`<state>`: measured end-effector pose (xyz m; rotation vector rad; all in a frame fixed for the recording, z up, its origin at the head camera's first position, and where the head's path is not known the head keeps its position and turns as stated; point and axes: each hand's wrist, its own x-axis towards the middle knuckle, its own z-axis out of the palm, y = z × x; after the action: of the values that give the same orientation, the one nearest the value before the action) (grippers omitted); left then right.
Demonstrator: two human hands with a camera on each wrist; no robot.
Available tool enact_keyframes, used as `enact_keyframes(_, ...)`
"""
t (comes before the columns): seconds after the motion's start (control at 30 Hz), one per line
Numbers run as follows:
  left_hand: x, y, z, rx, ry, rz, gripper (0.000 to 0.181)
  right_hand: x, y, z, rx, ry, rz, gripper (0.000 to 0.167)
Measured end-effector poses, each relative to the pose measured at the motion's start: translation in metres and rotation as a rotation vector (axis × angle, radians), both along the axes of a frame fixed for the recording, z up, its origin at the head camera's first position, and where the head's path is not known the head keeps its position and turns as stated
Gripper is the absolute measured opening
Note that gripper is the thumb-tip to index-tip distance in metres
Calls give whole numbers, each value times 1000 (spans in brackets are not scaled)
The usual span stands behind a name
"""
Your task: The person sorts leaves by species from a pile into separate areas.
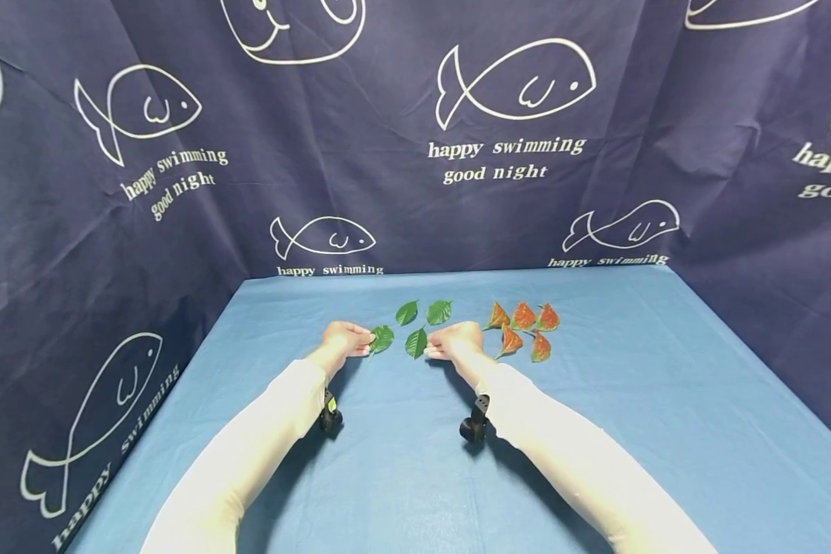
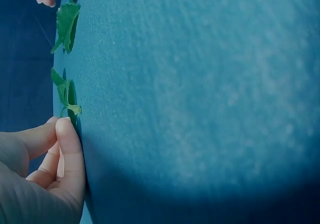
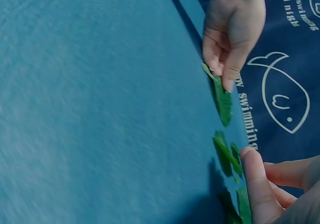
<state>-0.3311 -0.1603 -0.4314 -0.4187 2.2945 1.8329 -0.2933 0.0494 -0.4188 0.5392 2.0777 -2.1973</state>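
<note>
In the head view, my left hand (image 1: pixel 346 338) pinches the edge of a green leaf (image 1: pixel 382 338) between thumb and finger; the left wrist view shows the fingertips (image 2: pixel 70 126) at its pale stem end. My right hand (image 1: pixel 457 342) has its thumb and fingertips together at the right edge of another green leaf (image 1: pixel 416 343); the exact contact is partly hidden in the right wrist view. Beyond the hands lie two more green leaves, one on the left (image 1: pixel 406 312) and one on the right (image 1: pixel 439 312).
Several orange-red leaves with green edges, such as one leaf (image 1: pixel 523 316), lie in two rows right of my right hand. A blue cloth (image 1: pixel 402 477) covers the table. Dark blue curtains (image 1: pixel 402 100) with white fish drawings stand behind and at both sides.
</note>
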Motion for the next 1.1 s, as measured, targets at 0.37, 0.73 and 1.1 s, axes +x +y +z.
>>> enact_keyframes(0.37, -1, -3, -6, -40, 8, 24, 13, -1, 14, 7, -38, -8, -14, 27)
enact_keyframes(0.73, 3, -11, -9, -73, 42, 71, 15, -2, 12, 5, -24, 10, -1, 26)
enact_keyframes(1.1, 15, -9, -1, -145, 124, 26, 15, -9, 26, 11, 18, 73, 39, 25)
